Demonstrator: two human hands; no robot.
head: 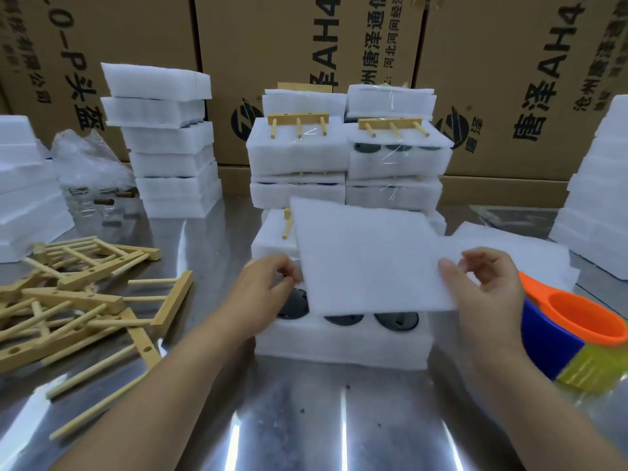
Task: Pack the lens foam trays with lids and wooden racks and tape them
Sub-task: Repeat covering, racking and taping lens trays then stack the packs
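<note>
I have the foam lid (367,253) up in both hands at the centre of the view, hanging over the open foam tray (339,345), which sits on the steel table (306,419). My right hand (482,287) pinches the lid's 3 o'clock edge, thumb on top. My left hand (268,283) has its fingers curled at the 9 o'clock edge and, as far as I can tell, nips that edge too.

I judge the lid very light and soft. It is a thin sheet that would flex or crease under a hard squeeze, so light pinches at opposite edges suit it. The tray looks thicker and stiffer, and the dark lenses (396,321) in its pockets are likely fragile, so I would lift it from its side walls.

The lid is nearly square and lies broad face up. It is twisted slightly off the tray's outline, and the near row of lenses is not covered. The tray's long axis runs from 9 to 3 o'clock.

Loose wooden racks (85,300) lie at 9 o'clock, the tape dispenser (571,328) at 3 o'clock, and taped packs (346,154) at 12 o'clock.
</note>
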